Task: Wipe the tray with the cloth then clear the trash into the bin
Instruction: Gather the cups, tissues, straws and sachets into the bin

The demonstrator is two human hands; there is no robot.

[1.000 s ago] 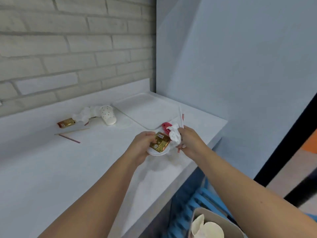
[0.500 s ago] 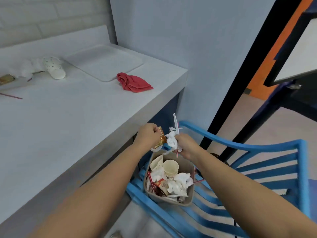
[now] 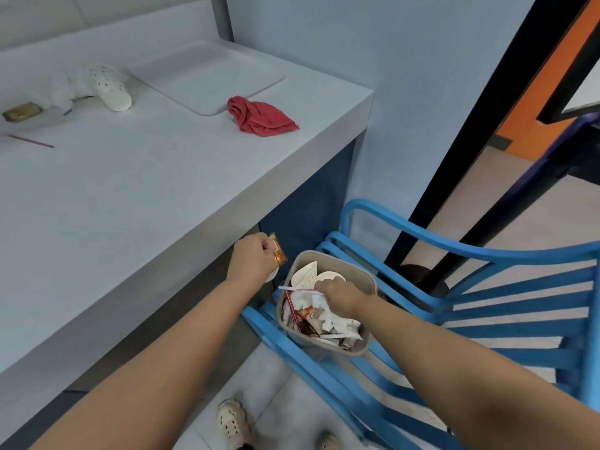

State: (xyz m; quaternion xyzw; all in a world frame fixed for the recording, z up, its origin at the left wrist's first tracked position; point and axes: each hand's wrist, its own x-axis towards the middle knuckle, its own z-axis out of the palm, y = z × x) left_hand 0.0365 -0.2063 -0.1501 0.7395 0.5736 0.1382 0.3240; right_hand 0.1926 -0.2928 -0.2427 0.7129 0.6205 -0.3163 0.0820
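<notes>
Located on the seat of a blue slatted chair [image 3: 470, 258], just beside the counter [image 3: 130, 206]: beige bin [image 3: 368, 280], heaped nearly to the rim with paper cups, napkins and wrappers.

Found pinched in the left hand [image 3: 253, 263]: a gold sachet [image 3: 278, 256], plus a white scrap partly hidden under the palm. Held near the bin's rim but not yet over it. Found sunk among the trash inside the bin: right hand [image 3: 341, 295], knuckles up, fingers turned down out of sight. Impossible to say whether gripping or letting go.

Sachet judged light, thin and slick, so liable to slip from a loose pinch or flutter aside if dropped from high. Best gripped by a flat edge and released low, inside the rim. Heaped paper judged springy and likely to spill over unless pressed down.

Lying on the counter, well apart from the bin: perforated white cup [image 3: 110, 87] on its side, crumpled napkin [image 3: 61, 89] against it, second sachet [image 3: 21, 112], red stirrer [image 3: 31, 141]. Red cloth [image 3: 259, 116] bunched just beside the near corner of the tray [image 3: 207, 76].

Possible obstructions: counter edge above the left hand, and the chair's curved armrest close behind the bin.
</notes>
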